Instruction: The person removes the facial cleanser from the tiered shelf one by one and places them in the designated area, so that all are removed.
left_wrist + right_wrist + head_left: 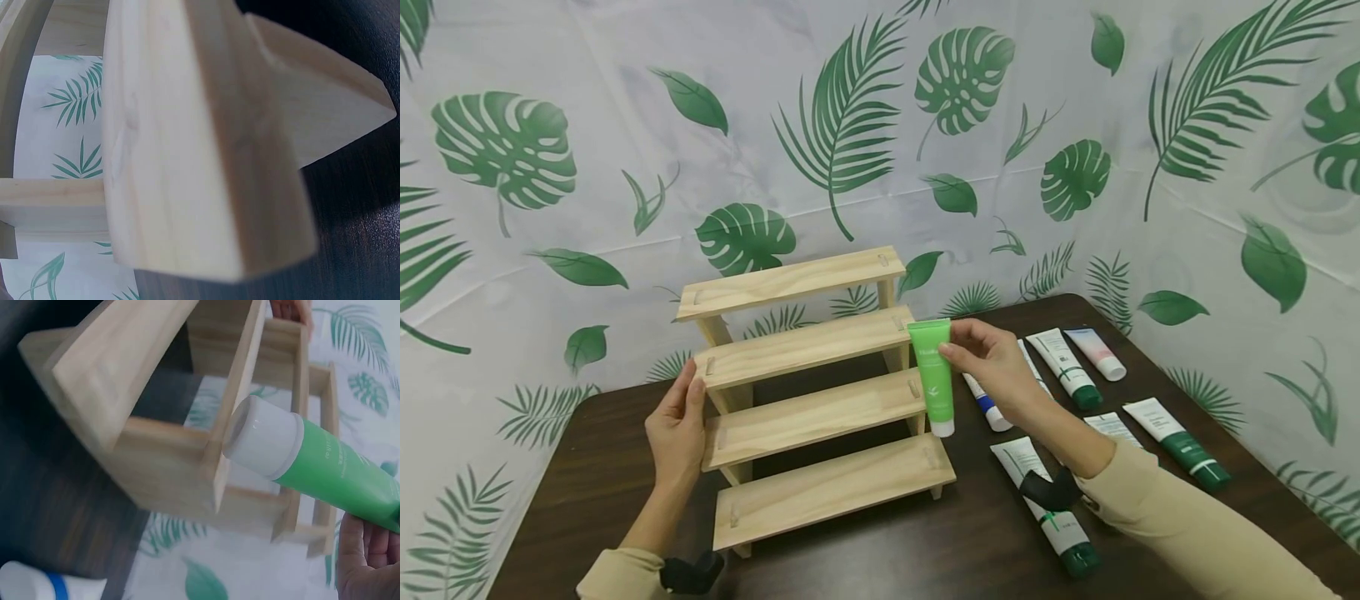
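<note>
A light wooden stepped rack (831, 483) stands on the dark table, its tiers rising toward the back. My left hand (677, 429) grips the left end of the rack near its second tier from the top. In my right hand (996, 362) a green tube (934, 375) with a white cap is pinched by its upper side edge, cap downward, at the rack's right end. The right wrist view shows the green tube (344, 465) close up, with the rack (169, 469) behind it. Only the wood (169, 144) of the rack fills the left wrist view; that hand is hidden there.
Several tubes lie on the table (640, 450) right of the rack: a blue-banded white tube (988, 406), white tubes with green caps (1063, 367), a white-and-green tube (1180, 442), a pink-and-blue tube (1096, 353), and one near the front (1045, 504). A leaf-print cloth (865, 125) hangs behind.
</note>
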The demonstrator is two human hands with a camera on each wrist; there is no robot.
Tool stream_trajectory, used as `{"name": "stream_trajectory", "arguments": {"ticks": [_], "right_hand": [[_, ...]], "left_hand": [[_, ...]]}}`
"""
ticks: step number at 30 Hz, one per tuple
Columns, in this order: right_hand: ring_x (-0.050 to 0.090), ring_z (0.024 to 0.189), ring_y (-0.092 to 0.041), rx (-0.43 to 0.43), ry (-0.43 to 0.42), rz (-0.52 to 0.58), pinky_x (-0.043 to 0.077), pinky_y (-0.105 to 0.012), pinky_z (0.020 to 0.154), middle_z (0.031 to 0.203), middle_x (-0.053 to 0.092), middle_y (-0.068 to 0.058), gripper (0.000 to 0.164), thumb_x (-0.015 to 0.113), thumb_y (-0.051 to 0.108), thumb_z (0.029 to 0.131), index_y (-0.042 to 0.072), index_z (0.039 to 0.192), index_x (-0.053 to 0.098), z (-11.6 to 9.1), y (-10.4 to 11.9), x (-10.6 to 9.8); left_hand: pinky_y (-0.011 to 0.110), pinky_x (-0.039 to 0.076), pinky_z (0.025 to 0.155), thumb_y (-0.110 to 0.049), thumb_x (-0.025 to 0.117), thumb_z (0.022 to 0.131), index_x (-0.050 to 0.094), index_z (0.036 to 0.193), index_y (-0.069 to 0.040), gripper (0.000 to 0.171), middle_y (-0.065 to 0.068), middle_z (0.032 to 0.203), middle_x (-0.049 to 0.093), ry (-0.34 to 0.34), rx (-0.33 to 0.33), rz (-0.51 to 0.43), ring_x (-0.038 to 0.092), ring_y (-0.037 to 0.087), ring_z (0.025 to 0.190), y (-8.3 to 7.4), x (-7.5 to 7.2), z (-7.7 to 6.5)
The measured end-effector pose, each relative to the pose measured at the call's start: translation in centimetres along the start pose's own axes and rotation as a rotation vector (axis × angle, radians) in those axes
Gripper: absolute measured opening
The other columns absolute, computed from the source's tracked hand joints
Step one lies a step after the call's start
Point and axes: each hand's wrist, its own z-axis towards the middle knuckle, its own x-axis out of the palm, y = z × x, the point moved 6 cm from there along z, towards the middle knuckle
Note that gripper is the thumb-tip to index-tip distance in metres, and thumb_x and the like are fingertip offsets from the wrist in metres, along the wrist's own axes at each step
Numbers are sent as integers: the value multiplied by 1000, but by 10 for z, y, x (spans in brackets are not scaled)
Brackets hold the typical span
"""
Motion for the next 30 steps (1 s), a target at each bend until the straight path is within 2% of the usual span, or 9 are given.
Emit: {"name": "stream_trajectory", "arguments": {"ticks": [8, 15, 20, 24, 28, 30], "right_hand": [[58, 85, -7, 37, -57, -14, 54, -23, 78, 93, 59, 3, 35, 62, 17, 92, -7, 117, 54, -7, -12, -31], [57, 84, -4, 48, -109, -24, 54, -18, 75, 92, 57, 6, 28, 62, 22, 92, 0, 110, 56, -14, -24, -62], [55, 84, -3, 95, -158, -104, 53, -16, 72, 96, 56, 6, 40, 58, 26, 95, -5, 119, 52, -19, -35, -87], [56, 82, 1, 96, -202, -151, 52, -13, 71, 93, 56, 12, 44, 56, 25, 96, -9, 123, 49, -24, -45, -111], [56, 81, 4, 111, -235, -169, 52, -12, 71, 91, 55, 16, 40, 55, 24, 96, -5, 122, 50, -28, -56, -136], [56, 81, 5, 135, -246, -186, 51, -11, 70, 92, 54, 18, 34, 54, 24, 96, 0, 121, 51, -30, -61, -149]], "left_hand": [[5, 42, 89, -16, 54, 96, 54, 130, 0, 37, 13, 134, 51, 5, 0, 6, 54, -7, 112, -1, 0, -1], [6, 42, 89, -16, 54, 96, 54, 130, -1, 37, 12, 134, 52, 1, -5, 9, 53, -7, 112, 0, 0, -1], [5, 42, 89, -15, 55, 96, 55, 129, -2, 36, 12, 133, 52, -2, -3, 10, 54, -8, 112, 0, 0, 0], [5, 42, 89, -15, 55, 96, 55, 129, -2, 36, 12, 133, 52, -2, -2, 12, 54, -8, 111, 0, 0, 1], [5, 42, 89, -16, 55, 96, 56, 129, -2, 36, 11, 133, 53, -3, -9, 13, 53, -7, 113, 0, 0, 1], [5, 42, 89, -15, 55, 95, 56, 129, -3, 36, 11, 133, 53, -5, -10, 14, 53, -7, 113, 1, 0, 1]]}}
